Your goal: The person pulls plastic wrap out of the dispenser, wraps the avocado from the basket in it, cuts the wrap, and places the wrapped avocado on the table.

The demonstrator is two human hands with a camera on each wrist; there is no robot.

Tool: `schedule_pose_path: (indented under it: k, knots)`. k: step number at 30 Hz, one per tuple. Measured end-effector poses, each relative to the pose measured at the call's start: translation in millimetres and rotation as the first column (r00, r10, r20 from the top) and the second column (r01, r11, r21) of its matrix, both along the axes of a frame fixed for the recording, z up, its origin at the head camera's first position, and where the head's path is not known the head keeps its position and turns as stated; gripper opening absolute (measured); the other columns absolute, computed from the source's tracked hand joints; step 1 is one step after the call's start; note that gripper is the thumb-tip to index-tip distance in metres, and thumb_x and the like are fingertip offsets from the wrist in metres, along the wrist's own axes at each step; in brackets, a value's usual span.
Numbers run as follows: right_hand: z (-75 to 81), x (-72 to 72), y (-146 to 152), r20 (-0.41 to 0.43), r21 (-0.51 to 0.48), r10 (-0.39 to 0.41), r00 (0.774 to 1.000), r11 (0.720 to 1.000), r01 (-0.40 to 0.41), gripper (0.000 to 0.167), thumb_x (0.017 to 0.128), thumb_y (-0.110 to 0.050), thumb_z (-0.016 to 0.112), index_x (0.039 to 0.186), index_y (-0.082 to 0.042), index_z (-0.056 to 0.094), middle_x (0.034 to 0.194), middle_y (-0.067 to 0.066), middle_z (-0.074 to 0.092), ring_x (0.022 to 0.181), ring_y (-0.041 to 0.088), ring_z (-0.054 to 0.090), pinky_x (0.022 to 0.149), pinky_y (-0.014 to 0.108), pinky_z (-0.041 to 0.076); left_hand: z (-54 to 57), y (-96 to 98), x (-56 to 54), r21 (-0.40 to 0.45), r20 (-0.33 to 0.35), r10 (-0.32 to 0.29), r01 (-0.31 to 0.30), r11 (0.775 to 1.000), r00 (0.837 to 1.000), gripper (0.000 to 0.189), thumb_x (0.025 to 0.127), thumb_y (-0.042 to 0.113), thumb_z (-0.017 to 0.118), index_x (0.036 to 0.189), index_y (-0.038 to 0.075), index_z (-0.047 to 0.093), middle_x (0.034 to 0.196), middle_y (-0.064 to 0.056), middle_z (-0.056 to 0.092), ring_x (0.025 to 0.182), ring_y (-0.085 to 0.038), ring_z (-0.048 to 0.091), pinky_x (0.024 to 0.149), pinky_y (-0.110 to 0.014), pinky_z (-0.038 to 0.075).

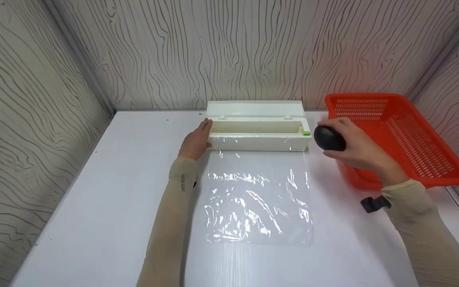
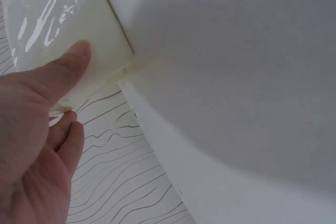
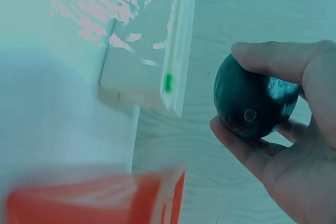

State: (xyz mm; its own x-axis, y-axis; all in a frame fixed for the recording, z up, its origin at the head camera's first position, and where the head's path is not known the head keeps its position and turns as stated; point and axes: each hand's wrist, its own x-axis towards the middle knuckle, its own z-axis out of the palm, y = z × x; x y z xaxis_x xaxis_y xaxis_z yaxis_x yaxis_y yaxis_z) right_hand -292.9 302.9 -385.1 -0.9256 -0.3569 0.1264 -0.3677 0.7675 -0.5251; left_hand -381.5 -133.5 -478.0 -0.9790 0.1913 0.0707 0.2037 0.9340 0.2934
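Observation:
A white plastic wrap dispenser lies lengthwise at the back of the table, its lid raised. From its front a sheet of clear plastic wrap stretches toward me over the tabletop. My left hand grips the dispenser's left end, and the left wrist view shows the thumb on its front face with the fingers behind. Held up right of the dispenser, a dark, egg-shaped avocado sits between the thumb and fingers of my right hand. Its stem scar shows in the right wrist view.
A red plastic basket with slotted walls stands at the right, behind and below my right hand. A green slider sits at the dispenser's right end. Wood-grain patterned panels close off the back and sides of the white table.

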Motion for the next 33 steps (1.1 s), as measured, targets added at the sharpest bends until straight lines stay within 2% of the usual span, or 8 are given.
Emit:
schedule_pose_path:
  k: [8,13,16,21,27,33]
  knots:
    - [-23.6,10.0,-42,-0.027,-0.015,0.176,0.984,0.984,-0.176,0.076,0.084,-0.006,0.083,0.149,-0.028,0.051,0.145,0.014,0.046,0.132,0.04,0.045,0.095,0.064,0.057,-2.3,0.2,0.6,0.03,-0.002,-0.004,0.004,1.0,1.0,0.087,0.094,0.012,0.072,0.166,0.015,0.023,0.173,-0.004,0.021,0.152,-0.026,0.04,0.125,-0.039,0.034]
    - [-38.0,18.1,-68,0.017,-0.003,0.266,0.964,0.964,-0.266,0.078,0.082,-0.004,0.085,0.148,-0.029,0.051,0.146,0.009,0.048,0.131,0.036,0.049,0.098,0.059,0.057,-4.7,0.6,1.2,0.025,-0.018,-0.015,0.016,1.0,1.0,0.086,0.094,0.011,0.072,0.165,0.015,0.024,0.173,-0.005,0.024,0.15,-0.026,0.043,0.124,-0.038,0.035]
    - [-45.3,22.7,-82,0.049,-0.013,0.318,0.947,0.948,-0.317,0.075,0.081,-0.003,0.085,0.145,-0.027,0.054,0.145,0.005,0.05,0.13,0.034,0.051,0.101,0.058,0.056,-5.0,0.5,1.0,0.026,-0.023,-0.019,0.019,0.999,1.0,0.086,0.094,0.01,0.072,0.165,0.014,0.025,0.172,-0.005,0.024,0.149,-0.027,0.044,0.124,-0.039,0.035]
    - [-57.2,29.3,-100,0.065,-0.019,0.411,0.909,0.912,-0.411,0.073,0.081,-0.001,0.083,0.145,-0.026,0.057,0.144,0.005,0.05,0.13,0.033,0.054,0.104,0.056,0.054,-4.6,-0.1,0.3,0.037,0.006,-0.005,0.005,0.999,1.0,0.087,0.095,0.011,0.072,0.166,0.016,0.023,0.173,-0.003,0.021,0.152,-0.025,0.04,0.126,-0.039,0.033]
    - [-69.1,33.5,-114,0.06,-0.009,0.468,0.881,0.883,-0.469,0.076,0.081,-0.001,0.083,0.146,-0.028,0.056,0.139,0.004,0.054,0.126,0.029,0.059,0.106,0.054,0.053,-3.6,-0.6,-3.1,0.018,0.011,-0.012,0.011,1.0,1.0,0.088,0.094,0.013,0.072,0.166,0.014,0.021,0.173,-0.005,0.02,0.153,-0.026,0.038,0.126,-0.039,0.033]
    - [-78.0,35.5,-125,0.07,-0.016,0.506,0.86,0.862,-0.506,0.073,0.079,-0.001,0.084,0.143,-0.022,0.056,0.136,0.003,0.056,0.123,0.026,0.06,0.106,0.054,0.052,-3.4,-1.1,-5.5,0.017,0.018,-0.01,0.009,1.0,1.0,0.088,0.094,0.013,0.072,0.166,0.013,0.02,0.173,-0.006,0.02,0.154,-0.026,0.036,0.126,-0.039,0.032]
